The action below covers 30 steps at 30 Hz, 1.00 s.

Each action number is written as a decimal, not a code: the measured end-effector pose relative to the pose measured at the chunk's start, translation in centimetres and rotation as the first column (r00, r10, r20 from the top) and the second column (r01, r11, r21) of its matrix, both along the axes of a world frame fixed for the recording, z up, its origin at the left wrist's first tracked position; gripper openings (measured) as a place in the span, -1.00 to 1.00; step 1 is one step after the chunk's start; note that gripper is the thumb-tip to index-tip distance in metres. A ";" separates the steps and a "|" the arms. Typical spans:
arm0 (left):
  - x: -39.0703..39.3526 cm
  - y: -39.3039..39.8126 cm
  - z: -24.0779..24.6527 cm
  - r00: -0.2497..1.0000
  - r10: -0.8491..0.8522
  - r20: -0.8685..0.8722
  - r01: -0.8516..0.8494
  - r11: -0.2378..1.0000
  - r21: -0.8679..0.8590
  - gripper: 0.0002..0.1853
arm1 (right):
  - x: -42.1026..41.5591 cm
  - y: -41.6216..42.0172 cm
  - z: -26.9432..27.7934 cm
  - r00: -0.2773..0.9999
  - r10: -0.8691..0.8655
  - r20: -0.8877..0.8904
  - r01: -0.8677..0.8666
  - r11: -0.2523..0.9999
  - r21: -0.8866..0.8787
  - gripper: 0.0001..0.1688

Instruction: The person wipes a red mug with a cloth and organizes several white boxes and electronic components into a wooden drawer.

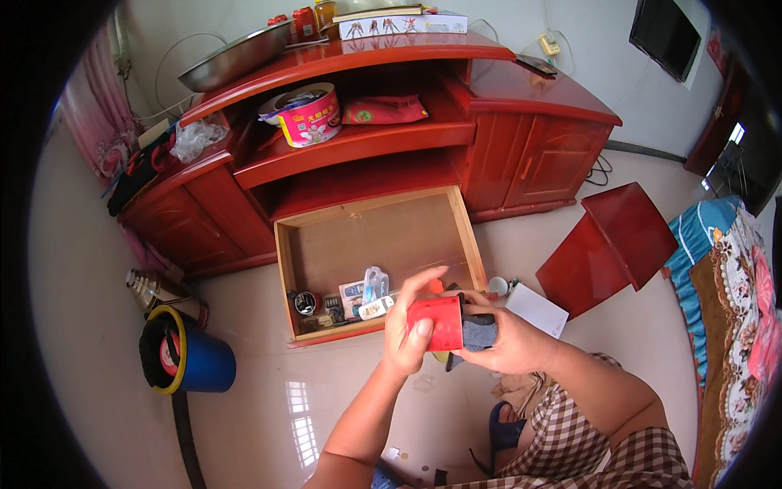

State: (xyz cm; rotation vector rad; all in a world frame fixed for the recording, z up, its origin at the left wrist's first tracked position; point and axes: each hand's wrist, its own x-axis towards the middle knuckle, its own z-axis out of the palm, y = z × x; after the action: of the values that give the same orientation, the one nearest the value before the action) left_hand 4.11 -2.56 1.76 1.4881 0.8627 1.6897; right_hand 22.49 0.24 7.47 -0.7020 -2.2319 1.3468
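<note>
My left hand (404,348) is wrapped around a red cylindrical container (441,323), tipped on its side with its dark-rimmed end to the right. My right hand (519,345) grips a dark grey cloth-like piece (479,333) against that end. Whether the piece reaches inside the container cannot be seen. Beyond my hands lies a pulled-out wooden drawer (372,241). Along its near side sit a white remote control (376,308), a clear plastic bag (375,284), a small round container of dark items (305,302) and other small things.
A red wooden cabinet (354,143) stands behind the drawer, carrying a pink tub (310,119) and a metal basin (235,58). At left are a blue bin (211,357) and a metallic flask (160,290). A red wooden stool (605,244), white box (536,308) and bed (727,305) lie rightward.
</note>
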 end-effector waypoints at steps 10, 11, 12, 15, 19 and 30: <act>-0.2 1.1 1.0 0.965 -0.099 0.241 0.227 0.775 -0.590 -0.35 | -0.2 0.3 -1.4 0.970 -0.133 0.204 0.005 0.847 0.531 -0.50; -0.3 1.1 1.1 0.977 -0.089 0.192 0.190 0.770 -0.609 -0.35 | -0.1 0.3 -1.6 0.959 -0.164 0.230 -0.010 0.795 0.606 -0.51; -0.3 1.1 1.2 0.979 -0.104 0.175 0.188 0.792 -0.581 -0.34 | -0.2 0.2 -1.5 0.967 -0.145 0.210 0.011 0.847 0.531 -0.51; 0.4 0.5 1.7 0.986 -0.063 0.153 0.136 0.836 -0.532 -0.43 | -0.3 0.1 -1.2 0.976 -0.125 0.179 0.066 0.950 0.306 -0.51; 0.3 0.4 -0.2 0.996 -0.078 0.052 0.093 0.889 -0.448 -0.45 | 0.2 0.5 -0.8 0.968 -0.108 0.227 0.106 0.994 0.023 -0.51; -0.9 0.9 0.5 0.984 -0.169 -0.054 0.145 0.943 -0.299 -0.43 | 1.2 2.7 -0.3 0.994 0.018 0.107 0.019 0.943 -0.331 -0.63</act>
State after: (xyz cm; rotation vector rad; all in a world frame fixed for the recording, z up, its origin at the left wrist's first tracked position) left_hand 3.23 -1.69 2.25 1.3857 0.9635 1.3295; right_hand 23.67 2.90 7.12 -0.9103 -2.1042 1.7469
